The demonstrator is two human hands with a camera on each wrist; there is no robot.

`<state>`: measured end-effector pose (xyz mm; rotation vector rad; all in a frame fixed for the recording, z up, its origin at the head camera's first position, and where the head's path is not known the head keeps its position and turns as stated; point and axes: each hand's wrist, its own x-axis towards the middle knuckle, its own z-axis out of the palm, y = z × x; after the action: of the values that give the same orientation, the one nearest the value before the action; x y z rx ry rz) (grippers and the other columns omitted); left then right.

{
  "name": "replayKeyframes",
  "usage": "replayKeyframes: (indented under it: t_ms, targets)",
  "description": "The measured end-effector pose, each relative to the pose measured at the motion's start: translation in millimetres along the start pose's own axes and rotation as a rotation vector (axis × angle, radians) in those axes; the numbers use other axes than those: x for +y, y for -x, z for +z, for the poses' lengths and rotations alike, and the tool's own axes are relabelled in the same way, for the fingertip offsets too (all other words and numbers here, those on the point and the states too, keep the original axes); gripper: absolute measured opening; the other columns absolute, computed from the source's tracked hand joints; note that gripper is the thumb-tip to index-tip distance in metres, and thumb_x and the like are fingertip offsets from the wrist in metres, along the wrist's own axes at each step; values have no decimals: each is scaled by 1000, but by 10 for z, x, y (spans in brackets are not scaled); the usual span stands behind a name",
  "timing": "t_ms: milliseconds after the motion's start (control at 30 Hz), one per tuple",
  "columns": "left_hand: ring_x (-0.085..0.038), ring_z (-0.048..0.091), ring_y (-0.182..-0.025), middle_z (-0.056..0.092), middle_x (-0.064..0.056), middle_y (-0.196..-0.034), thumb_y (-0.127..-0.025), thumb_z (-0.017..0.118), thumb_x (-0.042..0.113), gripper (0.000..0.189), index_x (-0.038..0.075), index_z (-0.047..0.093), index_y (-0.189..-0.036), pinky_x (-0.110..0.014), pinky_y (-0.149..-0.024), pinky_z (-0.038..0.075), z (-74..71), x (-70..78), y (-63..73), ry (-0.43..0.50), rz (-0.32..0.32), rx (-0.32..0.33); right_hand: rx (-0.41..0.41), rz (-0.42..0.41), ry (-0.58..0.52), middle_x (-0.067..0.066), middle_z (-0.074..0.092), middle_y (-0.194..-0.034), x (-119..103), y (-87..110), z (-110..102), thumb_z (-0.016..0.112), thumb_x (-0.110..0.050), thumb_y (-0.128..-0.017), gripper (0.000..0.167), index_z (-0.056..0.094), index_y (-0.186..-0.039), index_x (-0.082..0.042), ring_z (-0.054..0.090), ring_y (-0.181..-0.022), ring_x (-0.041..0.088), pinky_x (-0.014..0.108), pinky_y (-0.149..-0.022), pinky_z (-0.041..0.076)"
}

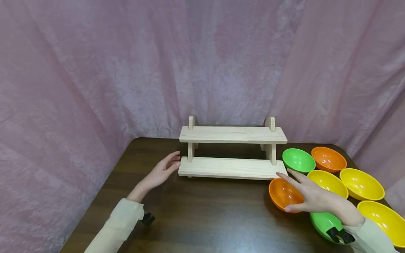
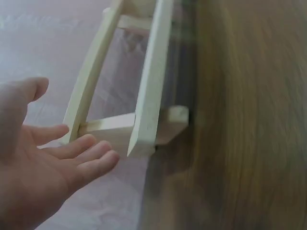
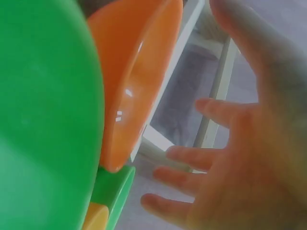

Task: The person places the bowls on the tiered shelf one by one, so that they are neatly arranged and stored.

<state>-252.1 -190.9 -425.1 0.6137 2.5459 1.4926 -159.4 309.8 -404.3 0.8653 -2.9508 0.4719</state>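
A two-tier shelf (image 1: 232, 168) of pale wood stands on the dark table. At its left end is my left hand (image 1: 161, 172), fingers extended and fingertips right by the lower board; the left wrist view shows nothing in that palm (image 2: 43, 167). My right hand (image 1: 316, 193) is spread above the bowls on the right, its fingers pointing to the shelf's right end. Beneath it sits an orange bowl (image 1: 280, 193), partly covered by the hand in the head view. A green bowl (image 1: 324, 225) lies under the right wrist. In the right wrist view the spread hand (image 3: 230, 158) holds nothing.
Further right and back are another green bowl (image 1: 299, 160), another orange bowl (image 1: 329, 159) and several yellow bowls (image 1: 364, 184), crowded along the table's right edge. A pink curtain (image 1: 202, 63) hangs behind the table (image 1: 190, 218).
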Motion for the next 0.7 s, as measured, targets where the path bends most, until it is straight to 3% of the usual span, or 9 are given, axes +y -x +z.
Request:
replayKeyframes:
  t_ms: [133, 233, 500, 700]
  targets:
    - [-44, 39, -134, 36, -31, -146, -104, 47, 24, 57, 2, 25, -151, -59, -110, 40, 11, 14, -70, 274, -28, 0, -14, -36, -9, 35, 34, -142, -37, 15, 27, 79, -56, -70, 97, 33, -149, -25, 41, -124, 52, 67, -91, 46]
    - [-45, 36, -136, 34, -28, -149, -104, 45, 25, 58, 4, 22, -152, -59, -113, 35, 18, 22, -109, 421, -71, 4, -30, -44, -14, 35, 33, -141, -53, 22, 41, 79, -56, -70, 98, 32, -149, -24, 40, -124, 53, 67, -92, 46]
    - [-43, 31, -140, 30, -24, -151, -106, 36, 20, 54, 5, 16, -154, -50, -116, 34, 67, 36, -300, 647, -183, 108, 28, -156, 25, 35, 39, -137, -60, -23, 73, 85, -49, -64, 102, 35, -148, -20, 43, -120, 52, 65, -87, 49]
    - [-40, 34, -140, 28, -24, -153, -106, 36, 22, 57, 6, 12, -155, -49, -118, 32, 101, 55, -448, 706, -225, 167, 24, -176, 35, 33, 40, -136, -69, -47, 100, 87, -45, -63, 103, 35, -147, -18, 43, -120, 50, 64, -86, 51]
